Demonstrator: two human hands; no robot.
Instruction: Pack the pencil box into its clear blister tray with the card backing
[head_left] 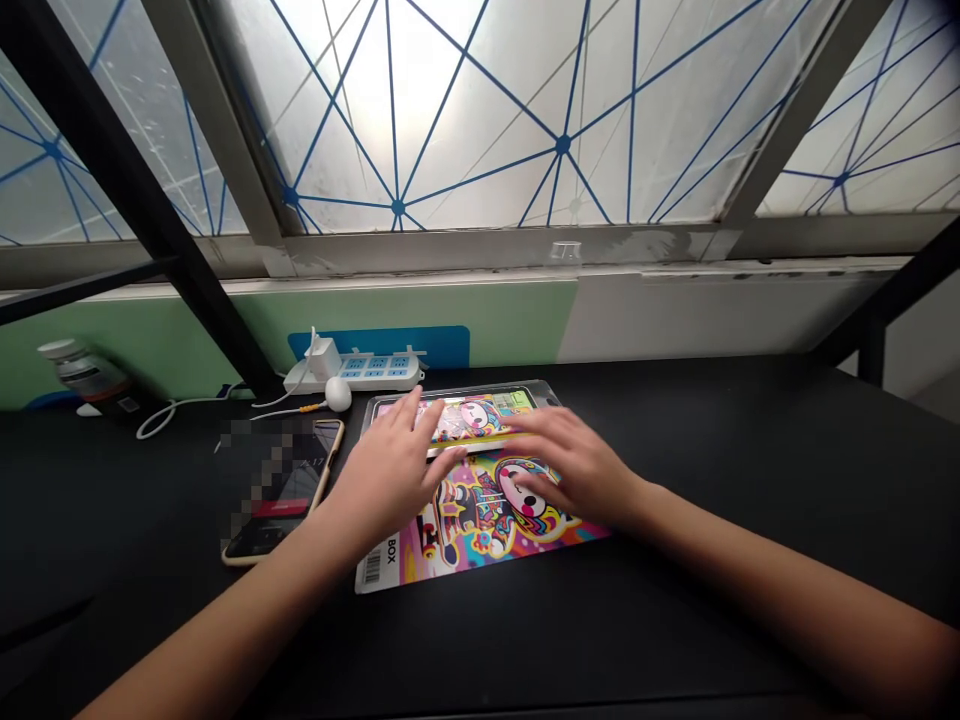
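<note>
A colourful flat package [480, 520] printed with a cartoon figure lies on the black table. The word BOX and a barcode show along its left end. On its far half sits a smaller printed piece [480, 415] with a pale near edge, inside what looks like a clear plastic tray [544, 392]. My left hand [394, 465] rests over the left part, fingers spread. Over the right part is my right hand [574, 460], its fingers stretched out and apart. Neither hand grips anything; whether the fingertips press on the package I cannot tell.
A phone [289, 490] lies left of the package. Behind it are a power strip [382, 372] with a white plug [324, 358], a cable and a round white item [338, 394]. A bottle [82, 375] stands far left. Black frame bars [142, 190] rise beside the window.
</note>
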